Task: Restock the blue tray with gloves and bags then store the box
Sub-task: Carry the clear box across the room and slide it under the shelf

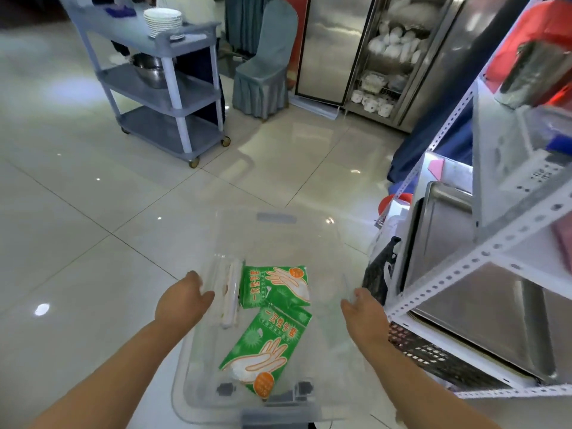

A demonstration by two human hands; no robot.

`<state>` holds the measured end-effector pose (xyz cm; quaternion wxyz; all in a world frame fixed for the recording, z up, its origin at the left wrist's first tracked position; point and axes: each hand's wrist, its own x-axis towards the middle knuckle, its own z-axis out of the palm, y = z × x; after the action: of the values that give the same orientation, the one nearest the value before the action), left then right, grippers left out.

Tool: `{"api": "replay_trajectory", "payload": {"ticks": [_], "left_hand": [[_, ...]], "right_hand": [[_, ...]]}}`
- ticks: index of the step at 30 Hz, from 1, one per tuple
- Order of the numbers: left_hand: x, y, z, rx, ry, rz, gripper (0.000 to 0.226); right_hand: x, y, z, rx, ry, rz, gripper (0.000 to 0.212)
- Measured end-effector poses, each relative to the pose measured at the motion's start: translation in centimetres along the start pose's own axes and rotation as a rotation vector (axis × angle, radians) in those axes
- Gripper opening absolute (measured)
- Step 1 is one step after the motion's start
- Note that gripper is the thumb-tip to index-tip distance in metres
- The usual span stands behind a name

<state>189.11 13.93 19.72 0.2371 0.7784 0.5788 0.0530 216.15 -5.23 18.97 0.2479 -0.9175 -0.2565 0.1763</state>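
A clear plastic box (272, 230) with a see-through lid and grey latches is held above the floor in front of me. My left hand (182, 300) grips its left side and my right hand (365, 314) grips its right side. Inside lie two green glove packets (275, 284) (266, 351) and a white roll of bags (232, 292) along the left wall. No blue tray is in view.
A white metal rack (483, 252) with steel trays (445, 243) stands close on my right. A grey three-tier cart (173, 97) with stacked plates (164, 21) is far left. A covered chair (266, 69) and a steel cabinet (387, 57) stand at the back.
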Motion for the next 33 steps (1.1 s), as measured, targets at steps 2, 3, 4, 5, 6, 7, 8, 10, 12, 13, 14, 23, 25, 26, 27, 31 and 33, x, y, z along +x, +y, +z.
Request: {"api": "replay_trajectory", "payload": {"ticks": [2,3,4,5,6,7,8,10,12,13,14,23,25,26,27,31,33], "left_hand": [[3.9,1.5,-0.6,0.011,0.015,-0.034,0.032],[5.9,2.3,-0.8,0.003,0.026,-0.044,0.032],[7.8,3.1,-1.0,-0.010,0.030,-0.057,0.033],[9.5,3.8,-1.2,-0.021,0.030,-0.071,0.034],[11.1,4.5,-1.3,-0.029,0.029,-0.084,0.035],[12.8,5.1,-1.4,-0.034,0.030,-0.092,0.035],[14.5,5.7,-1.4,-0.036,0.033,-0.097,0.036],[18.3,6.7,-1.4,-0.041,0.043,-0.098,0.036],[22.7,7.6,-1.4,-0.053,0.043,-0.078,0.036],[25.1,8.0,-1.3,-0.060,0.038,-0.062,0.036],[27.5,8.5,-1.3,-0.069,0.032,-0.045,0.036],[49.4,15.4,-3.3,-0.043,-0.065,0.144,0.033],[53.4,17.4,-3.3,-0.027,-0.090,0.188,0.034],[55.1,18.5,-3.0,-0.012,-0.099,0.213,0.034],[56.8,19.7,-2.6,0.006,-0.110,0.234,0.034],[63.1,25.6,-0.1,0.044,-0.182,0.321,0.035],[65.6,28.9,1.4,0.080,-0.225,0.367,0.036]], "right_hand": [[4.7,-2.0,-0.1,-0.012,-0.031,-0.009,0.030],[7.0,-3.1,-0.2,-0.011,-0.041,-0.018,0.032],[9.1,-4.1,-0.3,-0.012,-0.042,-0.026,0.033],[11.1,-5.2,-0.4,-0.016,-0.043,-0.029,0.033],[13.0,-6.0,-0.4,-0.020,-0.043,-0.035,0.034],[14.7,-6.8,-0.5,-0.023,-0.045,-0.038,0.034],[16.5,-7.6,-0.4,-0.026,-0.045,-0.043,0.034],[20.0,-9.1,-0.1,-0.032,-0.036,-0.050,0.034],[23.5,-10.7,0.4,-0.036,-0.015,-0.050,0.033],[25.3,-11.5,0.7,-0.037,-0.006,-0.037,0.033],[27.1,-12.4,1.1,-0.035,0.001,-0.019,0.033],[40.9,-19.9,2.6,0.000,0.119,0.172,0.033],[43.2,-20.8,2.6,0.031,0.139,0.224,0.032],[44.2,-20.9,2.6,0.055,0.152,0.253,0.031],[45.1,-20.9,2.5,0.080,0.161,0.287,0.031],[49.9,-19.9,1.4,0.122,0.193,0.413,0.031],[52.6,-19.3,0.6,0.113,0.195,0.457,0.029]]}}
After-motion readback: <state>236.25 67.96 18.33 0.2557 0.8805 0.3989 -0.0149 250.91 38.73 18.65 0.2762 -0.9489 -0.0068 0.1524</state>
